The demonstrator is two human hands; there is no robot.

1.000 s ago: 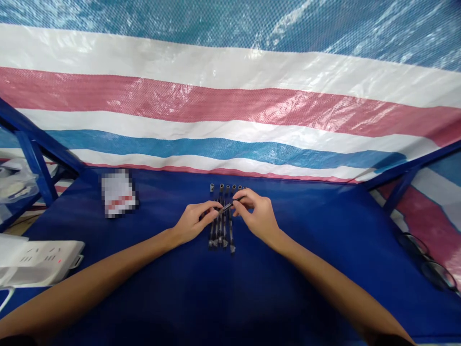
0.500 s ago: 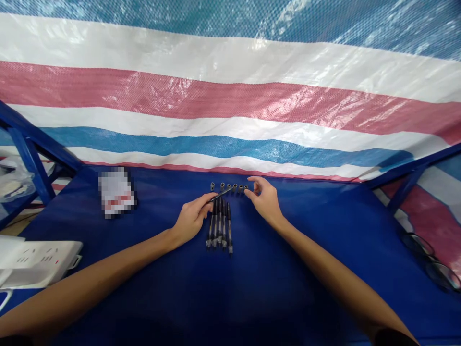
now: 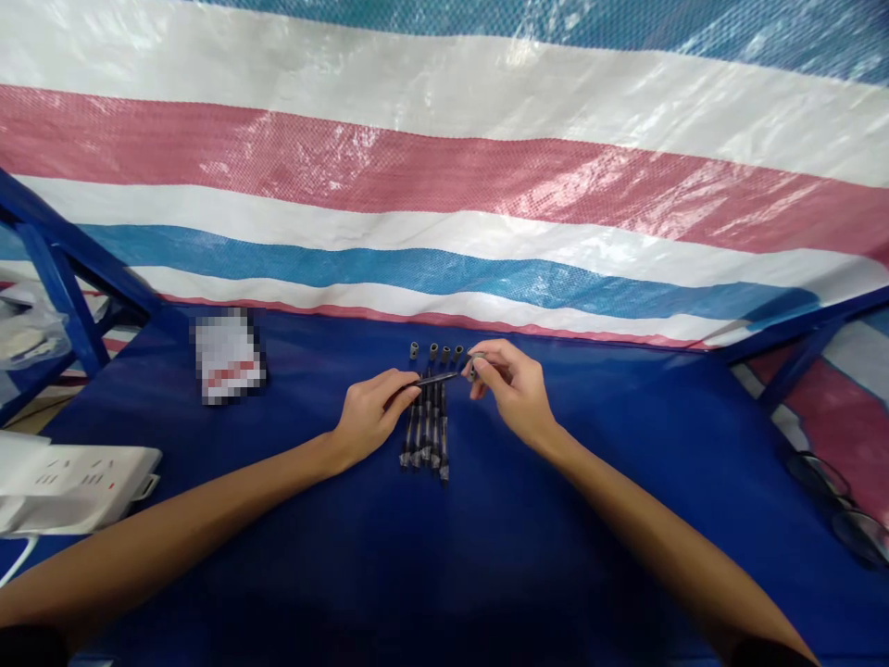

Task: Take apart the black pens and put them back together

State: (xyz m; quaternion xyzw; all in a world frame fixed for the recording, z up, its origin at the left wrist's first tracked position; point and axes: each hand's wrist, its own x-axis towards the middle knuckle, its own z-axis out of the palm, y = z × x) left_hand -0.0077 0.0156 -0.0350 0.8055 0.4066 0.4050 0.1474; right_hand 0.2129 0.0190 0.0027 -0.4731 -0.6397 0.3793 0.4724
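Note:
My left hand [image 3: 371, 412] grips a slim black pen [image 3: 439, 378] between thumb and fingers, its tip pointing right. My right hand [image 3: 512, 384] pinches a small grey hollow cylinder [image 3: 475, 365], close to the pen's tip; whether the two touch I cannot tell. Below the held pen lies a row of several black pens [image 3: 425, 435] side by side, with clear ends toward me. Behind them, several matching grey cylinders [image 3: 434, 352] stand in a line, the right end partly hidden by my right hand.
A blue table [image 3: 444, 565] spreads beneath everything. At left are a white power strip [image 3: 90, 482] and a blurred-out white and red packet [image 3: 229, 357]. Glasses [image 3: 837, 500] lie at the far right. A striped sheet [image 3: 444, 167] hangs behind, with blue frame bars at both sides.
My right hand has closed on a grey cylinder from the line's right end and holds it at the pen's tip. The held pen has turned flatter. The view has shifted slightly.

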